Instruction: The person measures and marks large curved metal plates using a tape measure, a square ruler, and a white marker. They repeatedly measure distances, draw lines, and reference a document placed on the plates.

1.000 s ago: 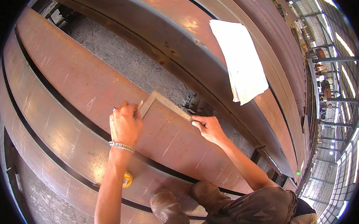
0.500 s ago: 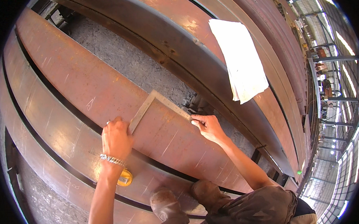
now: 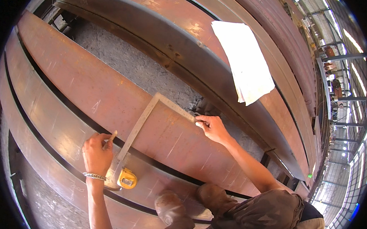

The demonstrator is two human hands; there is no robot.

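A metal carpenter's square (image 3: 139, 123) lies on the reddish steel beam (image 3: 104, 89), its corner at the beam's far edge. Its long arm runs back across the dark gap onto the neighbouring beam. My right hand (image 3: 213, 128) pinches the end of the short arm at the far edge. To the left of the long arm, clear of it, my left hand (image 3: 98, 153) is closed around a short pale stick of chalk (image 3: 113, 136). A yellow tape measure (image 3: 127, 179) rests by the square's near end, right of my left wrist.
White paper sheets (image 3: 244, 62) lie on a farther beam. Between that beam and mine, a gap shows the grey floor (image 3: 128, 59). My boots (image 3: 171, 205) stand on the near beams, which have narrow dark gaps between them. The shop hall stretches away at right.
My left hand has come off the square's long arm and moved left and nearer, uncovering the arm and showing the chalk. My right hand stays on the short arm.
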